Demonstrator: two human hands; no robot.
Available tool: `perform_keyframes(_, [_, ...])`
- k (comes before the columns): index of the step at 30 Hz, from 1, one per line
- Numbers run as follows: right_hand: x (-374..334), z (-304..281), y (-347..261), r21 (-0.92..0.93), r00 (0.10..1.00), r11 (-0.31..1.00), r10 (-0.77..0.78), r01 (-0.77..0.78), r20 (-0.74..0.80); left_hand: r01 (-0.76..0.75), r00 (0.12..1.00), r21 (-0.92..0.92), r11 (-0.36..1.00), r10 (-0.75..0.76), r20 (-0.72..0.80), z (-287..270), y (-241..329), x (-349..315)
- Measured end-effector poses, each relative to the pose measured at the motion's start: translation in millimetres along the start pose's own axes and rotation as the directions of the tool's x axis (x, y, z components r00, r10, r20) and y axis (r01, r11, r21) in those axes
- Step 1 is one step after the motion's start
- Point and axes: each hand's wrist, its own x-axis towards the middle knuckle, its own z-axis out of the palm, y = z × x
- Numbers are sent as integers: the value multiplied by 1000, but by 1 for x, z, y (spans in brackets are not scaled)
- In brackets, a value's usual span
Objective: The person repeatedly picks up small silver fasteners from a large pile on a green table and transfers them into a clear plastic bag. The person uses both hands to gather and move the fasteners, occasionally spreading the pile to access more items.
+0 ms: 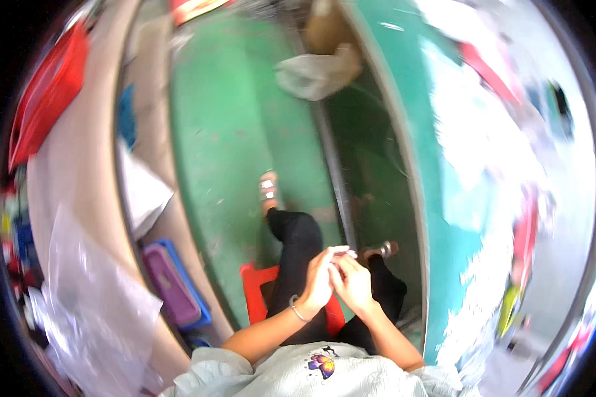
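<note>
My left hand [320,278] and my right hand [353,281] meet in front of my body, above my lap. The fingers of both are bent and pressed together, with the tips touching or overlapping. Motion blur and the fingers themselves hide whatever may be between them. A thin bracelet [299,313] circles my left wrist. Beneath the hands are my black trousers [297,248] and part of a red stool [253,291].
On my right runs a green-topped table [437,231] with white material, plastic and red pieces. Shelves at left hold a red bin [49,92], clear plastic sheeting [99,298] and a purple tray [172,284]. A whitish bag [311,76] lies ahead by the green floor [225,132].
</note>
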Motion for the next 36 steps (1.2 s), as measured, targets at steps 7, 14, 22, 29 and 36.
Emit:
perform_keyframes(7, [-76, -60, 69, 60, 760, 954, -195, 293, -620, 1, 994, 309, 951, -36, 107, 19, -18, 27])
perform_keyframes(14, [-226, -90, 202, 108, 512, 982, 173, -153, -842, -293, 949, 596, 747, 153, 275, 68, -81, -59])
perform_keyframes(22, [-282, -55, 243, -40, 762, 997, 29, -73, -647, -666, 512, 355, -656, -56, 857, 140, -161, -58])
perform_keyframes(29, [-266, -52, 288, -201, 794, 979, -147, 33, -590, -662, 408, -22, -749, -385, 828, 150, -201, 5])
perform_keyframes(36, [-259, -67, 314, -259, 770, 966, -154, -15, -620, -758, 402, -11, -652, -480, 780, 171, -244, 33])
